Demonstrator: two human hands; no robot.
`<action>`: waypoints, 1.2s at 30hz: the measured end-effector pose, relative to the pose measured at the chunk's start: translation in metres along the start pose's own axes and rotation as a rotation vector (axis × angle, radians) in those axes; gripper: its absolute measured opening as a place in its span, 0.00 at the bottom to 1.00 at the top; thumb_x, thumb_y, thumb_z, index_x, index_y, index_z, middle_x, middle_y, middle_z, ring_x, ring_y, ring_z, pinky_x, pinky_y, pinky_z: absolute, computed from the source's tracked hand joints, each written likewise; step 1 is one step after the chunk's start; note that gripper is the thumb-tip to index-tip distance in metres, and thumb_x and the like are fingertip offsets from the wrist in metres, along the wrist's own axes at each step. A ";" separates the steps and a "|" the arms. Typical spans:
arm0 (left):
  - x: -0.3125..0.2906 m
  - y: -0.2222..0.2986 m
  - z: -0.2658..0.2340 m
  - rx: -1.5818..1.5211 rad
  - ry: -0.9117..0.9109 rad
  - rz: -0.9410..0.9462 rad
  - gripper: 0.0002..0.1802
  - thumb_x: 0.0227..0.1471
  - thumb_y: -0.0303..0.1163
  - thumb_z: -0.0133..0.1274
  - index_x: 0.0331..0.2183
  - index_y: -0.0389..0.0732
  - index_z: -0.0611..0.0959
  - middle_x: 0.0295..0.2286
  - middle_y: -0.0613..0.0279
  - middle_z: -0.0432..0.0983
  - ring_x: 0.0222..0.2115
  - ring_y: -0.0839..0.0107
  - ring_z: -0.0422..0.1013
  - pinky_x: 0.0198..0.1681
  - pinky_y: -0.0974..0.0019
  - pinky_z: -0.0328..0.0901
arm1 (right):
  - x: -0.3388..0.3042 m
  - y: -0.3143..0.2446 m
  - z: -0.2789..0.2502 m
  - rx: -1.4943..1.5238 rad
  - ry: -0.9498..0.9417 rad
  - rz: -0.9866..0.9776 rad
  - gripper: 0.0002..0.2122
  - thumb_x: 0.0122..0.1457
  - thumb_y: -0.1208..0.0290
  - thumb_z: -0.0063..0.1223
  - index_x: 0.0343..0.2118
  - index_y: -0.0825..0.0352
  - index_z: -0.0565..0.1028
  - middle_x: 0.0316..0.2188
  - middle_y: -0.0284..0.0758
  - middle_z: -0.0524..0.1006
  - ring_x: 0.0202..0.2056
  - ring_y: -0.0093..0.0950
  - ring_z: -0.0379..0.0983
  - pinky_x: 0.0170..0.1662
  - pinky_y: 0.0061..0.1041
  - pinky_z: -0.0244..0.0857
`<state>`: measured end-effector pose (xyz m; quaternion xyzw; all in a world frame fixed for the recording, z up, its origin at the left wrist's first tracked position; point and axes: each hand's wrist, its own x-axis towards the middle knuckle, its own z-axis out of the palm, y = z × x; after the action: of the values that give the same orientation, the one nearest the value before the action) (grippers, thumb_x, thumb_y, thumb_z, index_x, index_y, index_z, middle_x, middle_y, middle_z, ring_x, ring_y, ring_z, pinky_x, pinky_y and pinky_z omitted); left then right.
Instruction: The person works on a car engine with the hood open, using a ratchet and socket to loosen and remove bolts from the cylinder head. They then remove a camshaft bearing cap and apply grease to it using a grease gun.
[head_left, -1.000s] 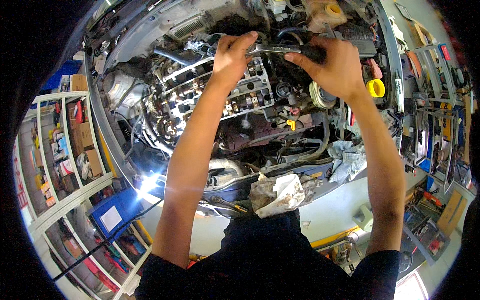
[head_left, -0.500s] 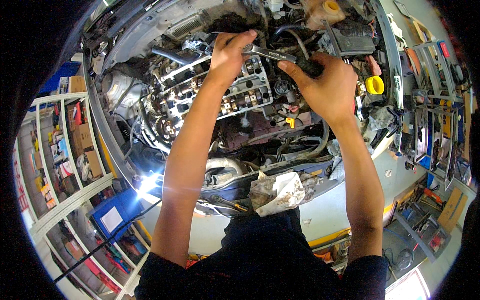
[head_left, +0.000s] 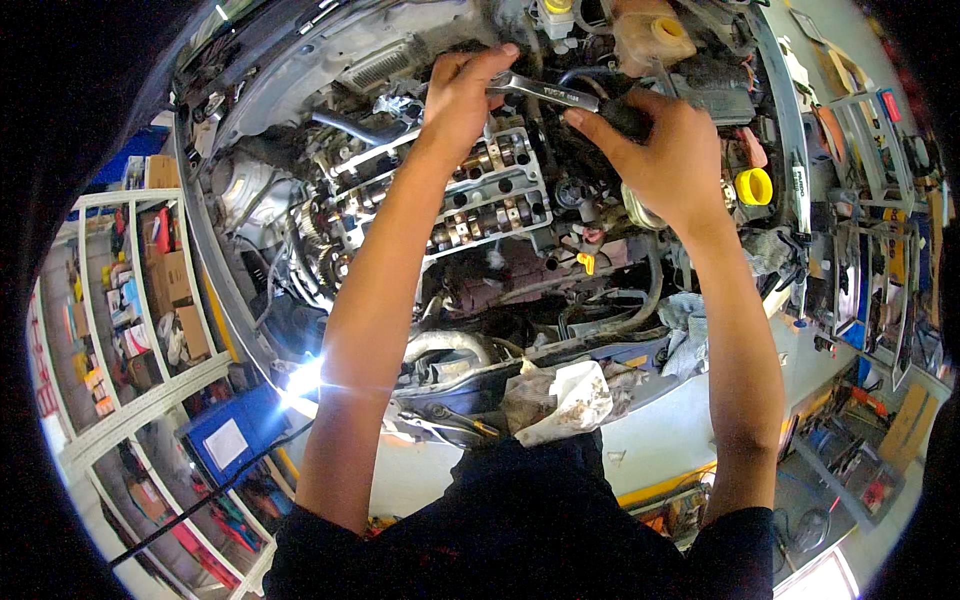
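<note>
My left hand (head_left: 460, 100) is closed around the head end of a ratchet wrench (head_left: 556, 94) over the far side of an open engine. Its fingers hide whatever is beneath the ratchet head. Around the dark handle of the same tool, my right hand (head_left: 672, 158) is wrapped, its thumb lying toward the shiny shank. The ratchet lies nearly level, sloping slightly down to the right. Below my hands the uncovered cylinder head (head_left: 545, 212) shows its camshafts (head_left: 490, 222), partly covered by my left forearm.
A yellow cap (head_left: 754, 187) stands at the right of the engine bay, near a pale reservoir (head_left: 650, 40). Stained rags (head_left: 560, 400) lie on the front edge, beside pliers (head_left: 455, 420). A bright lamp (head_left: 304, 378) shines at the left. Shelving (head_left: 150, 400) flanks the car.
The view has shifted a little, so the engine sits lower in it. Both hands and the ratchet have moved slightly farther away over the engine. Both grips are kept.
</note>
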<state>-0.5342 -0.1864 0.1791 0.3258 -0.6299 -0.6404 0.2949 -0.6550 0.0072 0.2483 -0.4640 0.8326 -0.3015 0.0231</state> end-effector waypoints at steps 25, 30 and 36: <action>0.038 -0.034 -0.039 -0.395 -0.042 -0.024 0.16 0.54 0.40 0.59 0.26 0.36 0.79 0.22 0.59 0.73 0.24 0.63 0.72 0.32 0.60 0.68 | -0.049 -0.054 0.035 0.054 -0.270 -0.017 0.19 0.63 0.63 0.57 0.48 0.73 0.69 0.28 0.56 0.78 0.32 0.57 0.76 0.35 0.50 0.69; 0.013 -0.021 0.009 -0.297 0.225 -0.055 0.24 0.53 0.47 0.63 0.33 0.35 0.73 0.24 0.63 0.67 0.21 0.74 0.66 0.23 0.68 0.58 | 0.078 0.015 0.004 -0.782 0.088 -0.476 0.16 0.62 0.68 0.55 0.52 0.64 0.75 0.46 0.43 0.78 0.53 0.41 0.72 0.54 0.46 0.66; 0.011 -0.015 -0.001 -0.313 0.238 -0.071 0.25 0.50 0.50 0.63 0.31 0.33 0.82 0.22 0.65 0.71 0.23 0.74 0.65 0.28 0.67 0.62 | 0.108 0.024 -0.005 -0.334 -0.325 -0.472 0.19 0.58 0.52 0.62 0.42 0.65 0.82 0.35 0.42 0.81 0.41 0.42 0.78 0.46 0.37 0.71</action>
<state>-0.5396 -0.1949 0.1638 0.3712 -0.4714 -0.6975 0.3917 -0.7360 -0.0662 0.2660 -0.6835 0.7255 -0.0797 0.0087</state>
